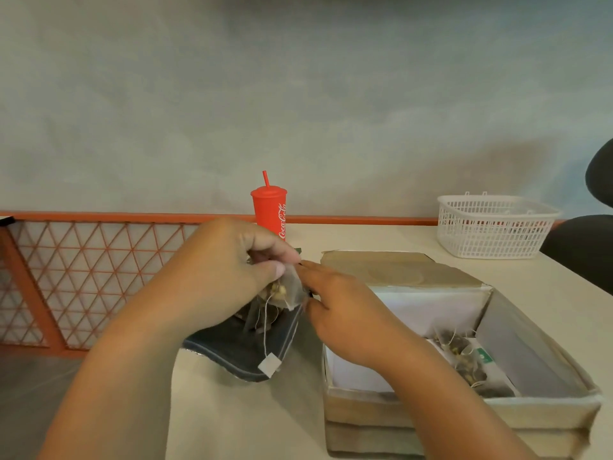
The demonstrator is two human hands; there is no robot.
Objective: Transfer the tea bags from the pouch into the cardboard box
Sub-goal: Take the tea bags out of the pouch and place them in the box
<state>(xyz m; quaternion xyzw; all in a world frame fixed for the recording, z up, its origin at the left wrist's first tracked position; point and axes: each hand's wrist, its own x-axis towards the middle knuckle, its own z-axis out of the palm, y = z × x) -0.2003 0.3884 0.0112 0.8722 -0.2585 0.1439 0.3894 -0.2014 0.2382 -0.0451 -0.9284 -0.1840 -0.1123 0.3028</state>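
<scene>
Cardboard box (464,413) nearest, lower right, tea bags (464,360) already inside. Pouch (232,350) lies just left of it. Left hand (215,270) pinches one tea bag (288,290) above the pouch, tag (270,365) dangling on its string. Right hand (341,303) touches the bag's edge; grip unclear. Box lies rightward, on the right hand's side. Red cup (270,210), white basket (491,227) behind.

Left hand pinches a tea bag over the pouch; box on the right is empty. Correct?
Not quite. The left hand does pinch a tea bag over the pouch, but the box is not empty: the head view shows tea bags already lying in it.
</scene>
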